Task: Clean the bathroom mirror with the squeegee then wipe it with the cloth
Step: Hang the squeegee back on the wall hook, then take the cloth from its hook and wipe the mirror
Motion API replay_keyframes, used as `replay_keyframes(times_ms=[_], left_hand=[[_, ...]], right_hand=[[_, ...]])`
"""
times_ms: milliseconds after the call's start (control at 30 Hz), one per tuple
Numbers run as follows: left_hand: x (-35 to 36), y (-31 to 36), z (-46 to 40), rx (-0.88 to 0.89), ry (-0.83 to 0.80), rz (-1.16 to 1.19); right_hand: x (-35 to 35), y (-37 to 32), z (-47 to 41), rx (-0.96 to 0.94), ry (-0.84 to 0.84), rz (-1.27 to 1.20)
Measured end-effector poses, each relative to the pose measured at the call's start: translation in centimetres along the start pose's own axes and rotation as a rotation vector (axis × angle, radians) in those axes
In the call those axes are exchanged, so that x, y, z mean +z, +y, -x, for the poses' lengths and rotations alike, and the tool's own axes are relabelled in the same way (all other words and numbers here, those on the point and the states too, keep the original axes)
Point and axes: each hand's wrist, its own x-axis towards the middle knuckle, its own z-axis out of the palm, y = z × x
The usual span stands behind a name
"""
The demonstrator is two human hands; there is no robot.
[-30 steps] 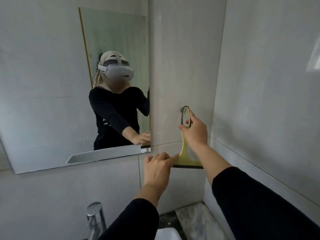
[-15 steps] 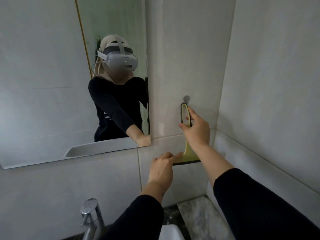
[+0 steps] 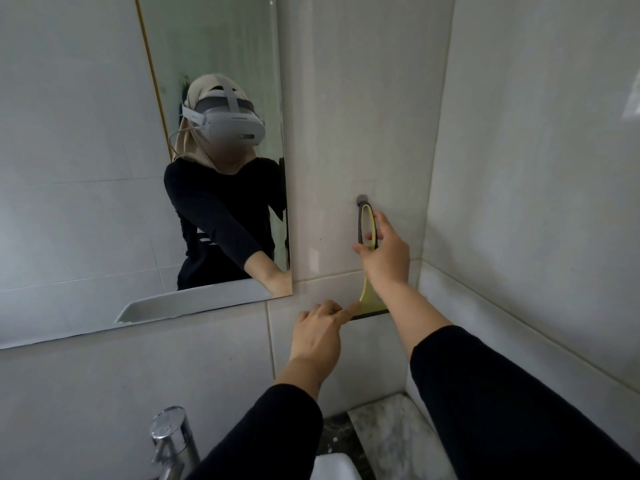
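The yellow squeegee (image 3: 367,268) hangs upright against the tiled wall (image 3: 346,133), its looped handle on a small wall hook (image 3: 362,199), just right of the mirror (image 3: 104,168). The right hand (image 3: 384,254) is clamped around the handle. The left hand (image 3: 320,336) is loosely curled, its forefinger touching the left end of the blade. A chrome faucet (image 3: 171,441) stands below at the counter's (image 3: 391,441) near edge.

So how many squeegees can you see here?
1: the yellow squeegee at the wall hook, right of the mirror, right hand gripping its handle, left hand touching the blade. None visible elsewhere.
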Motion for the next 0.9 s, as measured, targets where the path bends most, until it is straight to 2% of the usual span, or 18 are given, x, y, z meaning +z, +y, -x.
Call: replay_keyframes(times_ms=[167,367,467,600,767,900], left_hand=[[-0.4,-0.2,0.1,0.0,-0.059,0.036],[-2.4,-0.4,0.9,-0.022,-0.081,0.13],[-4.4,-0.7,1.8,-0.042,-0.089,0.19],[-7.6,-1.7,4.2,-0.121,-0.145,0.176],[-13.0,-4.9,9.2,-0.246,-0.159,0.128],[-18.0,-9.0,14.3,-0.362,-0.122,0.106]], right_hand=[[0.1,0.0,0.1,-0.026,-0.006,0.048],[-1.0,-0.4,1.0,0.122,-0.079,0.082],[-1.7,-1.0,2.6,0.184,-0.204,0.243],[-2.1,-2.5,6.5,0.19,-0.474,0.421],[-1.2,-7.9,11.7,0.037,-0.712,0.405],[2.2,-12.8,15.8,-0.103,-0.829,0.38]])
